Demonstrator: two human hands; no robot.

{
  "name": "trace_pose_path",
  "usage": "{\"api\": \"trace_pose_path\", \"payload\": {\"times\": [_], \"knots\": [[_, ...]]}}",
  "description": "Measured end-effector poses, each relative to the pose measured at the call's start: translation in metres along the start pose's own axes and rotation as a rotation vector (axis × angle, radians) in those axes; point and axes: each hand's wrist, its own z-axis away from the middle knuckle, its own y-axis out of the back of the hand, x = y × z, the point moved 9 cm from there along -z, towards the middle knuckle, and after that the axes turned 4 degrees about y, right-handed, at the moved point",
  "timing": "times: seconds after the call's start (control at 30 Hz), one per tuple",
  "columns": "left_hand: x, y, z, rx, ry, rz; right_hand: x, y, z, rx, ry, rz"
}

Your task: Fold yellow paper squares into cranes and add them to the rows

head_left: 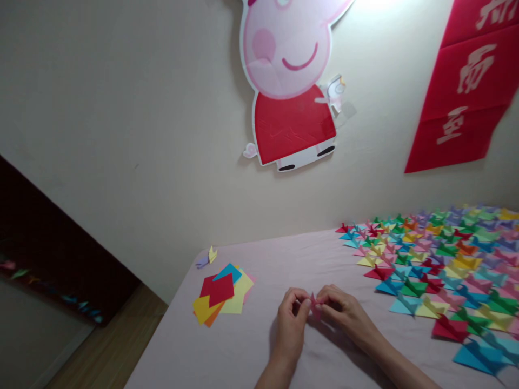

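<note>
Both my hands meet low in the middle of the table over a small pink folded paper piece [314, 307]. My left hand [291, 324] pinches its left side with fingers curled. My right hand [343, 313] pinches its right side. The paper is mostly hidden between my fingertips and rests just above the pale pink tablecloth [243, 346].
A loose stack of coloured paper squares [221, 294] lies to the left of my hands. Two small folded pieces [207, 257] sit near the far left corner. Many folded paper cranes [438, 270] cover the right side. A cartoon pig cutout [290, 81] and red banner [466, 86] hang on the wall.
</note>
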Motion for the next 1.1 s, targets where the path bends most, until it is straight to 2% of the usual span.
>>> {"api": "trace_pose_path", "payload": {"times": [0.27, 0.57, 0.77, 0.93, 1.1], "knots": [[-0.0031, -0.0017, 0.0011, -0.01, 0.02, 0.031, 0.001, -0.0007, -0.0001, -0.004, -0.003, -0.035], [-0.0039, -0.005, 0.0004, -0.028, 0.029, 0.02, 0.0043, 0.0006, 0.0015, 0.007, -0.071, -0.074], [-0.003, -0.0064, 0.0027, -0.03, 0.014, -0.046, 0.0065, 0.0007, 0.0017, 0.009, -0.094, -0.023], [-0.0067, -0.0075, 0.0047, -0.026, -0.014, -0.196, 0.0073, 0.0007, 0.0012, 0.014, -0.073, 0.036], [-0.003, -0.008, 0.007, -0.019, -0.033, -0.242, 0.0055, 0.0001, 0.0014, 0.016, -0.057, 0.02]]}}
